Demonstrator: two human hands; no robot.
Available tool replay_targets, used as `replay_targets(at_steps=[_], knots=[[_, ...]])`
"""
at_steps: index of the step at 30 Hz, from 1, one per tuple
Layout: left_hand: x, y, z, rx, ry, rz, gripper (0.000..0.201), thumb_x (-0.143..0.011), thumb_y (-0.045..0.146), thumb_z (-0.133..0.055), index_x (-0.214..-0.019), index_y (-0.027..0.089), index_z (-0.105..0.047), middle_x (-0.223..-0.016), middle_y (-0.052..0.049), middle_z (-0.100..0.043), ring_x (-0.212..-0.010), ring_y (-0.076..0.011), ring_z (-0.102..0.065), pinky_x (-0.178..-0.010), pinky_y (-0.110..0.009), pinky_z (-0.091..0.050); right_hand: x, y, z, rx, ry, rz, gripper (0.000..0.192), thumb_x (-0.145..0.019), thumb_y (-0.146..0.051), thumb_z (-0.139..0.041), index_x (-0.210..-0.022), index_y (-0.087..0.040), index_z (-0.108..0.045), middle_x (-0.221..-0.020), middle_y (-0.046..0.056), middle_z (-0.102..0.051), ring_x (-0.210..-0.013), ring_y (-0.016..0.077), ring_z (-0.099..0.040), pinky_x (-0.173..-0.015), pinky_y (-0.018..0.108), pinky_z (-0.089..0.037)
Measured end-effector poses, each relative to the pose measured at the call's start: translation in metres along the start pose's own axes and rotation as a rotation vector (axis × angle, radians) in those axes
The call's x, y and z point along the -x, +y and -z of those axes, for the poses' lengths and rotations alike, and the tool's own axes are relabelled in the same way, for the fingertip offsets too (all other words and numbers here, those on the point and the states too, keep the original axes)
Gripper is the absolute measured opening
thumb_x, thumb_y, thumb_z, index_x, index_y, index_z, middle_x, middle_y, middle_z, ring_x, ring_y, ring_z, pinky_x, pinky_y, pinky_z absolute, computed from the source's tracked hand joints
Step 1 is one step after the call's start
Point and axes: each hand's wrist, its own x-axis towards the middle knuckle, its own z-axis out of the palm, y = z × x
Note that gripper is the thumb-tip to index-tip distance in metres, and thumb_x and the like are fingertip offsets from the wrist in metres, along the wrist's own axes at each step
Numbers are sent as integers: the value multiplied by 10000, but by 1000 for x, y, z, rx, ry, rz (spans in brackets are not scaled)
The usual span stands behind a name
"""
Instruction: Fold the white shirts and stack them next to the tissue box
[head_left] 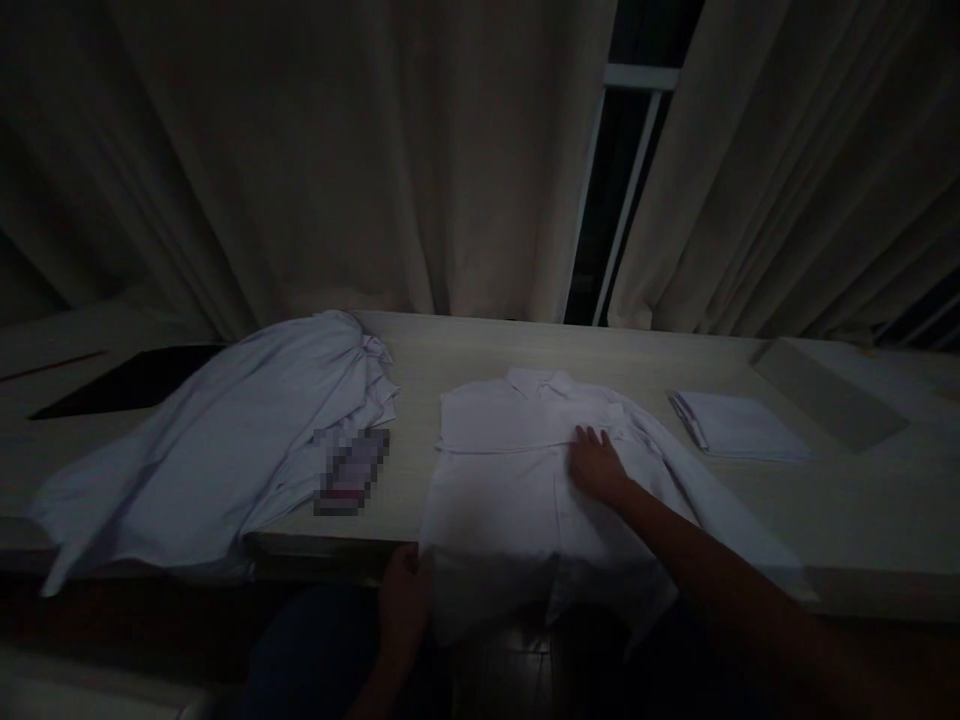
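A white collared shirt [495,510] lies front up on the pale table, its collar toward the window and its hem hanging over the near edge. One sleeve seems folded across the chest; the other stretches out to the lower right. My right hand [596,465] rests on the chest part, fingers spread and laid flat. At the shirt's lower left side is my left hand [405,600], fingers curled at the cloth's edge, just below the table edge. Dim light hides the exact grip.
A heap of white shirts [225,440] covers the table's left part, beside a blurred-out object [352,472]. A black flat item [135,380] lies behind it. To the right are a folded white shirt [739,425] and a box-like object [832,395]. Curtains [480,180] hang behind.
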Motion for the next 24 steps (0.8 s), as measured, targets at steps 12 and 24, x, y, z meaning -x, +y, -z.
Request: replay_targets(at_steps=[12, 24], knots=[[6, 17, 25, 384, 64, 187, 383, -633, 487, -589, -790, 153, -694, -852, -109, -729, -854, -267, -667, -746, -364, -515, -68, -198, -34, -222, -74, 338, 568, -1012, -501, -202, -1531, -273, -230, -1607, 33, -173, -1473, 291, -119, -1154, 562, -146], [13, -6, 44, 48, -36, 35, 476, -769, 597, -449, -796, 172, -663, -828, -100, -719, -812, -256, -654, -729, -338, -482, -109, -165, -39, -128, -22, 249, 565, -1018, -486, -129, -1540, -285, -206, -1610, 19, -124, -1479, 264, -96, -1159, 544, -132]])
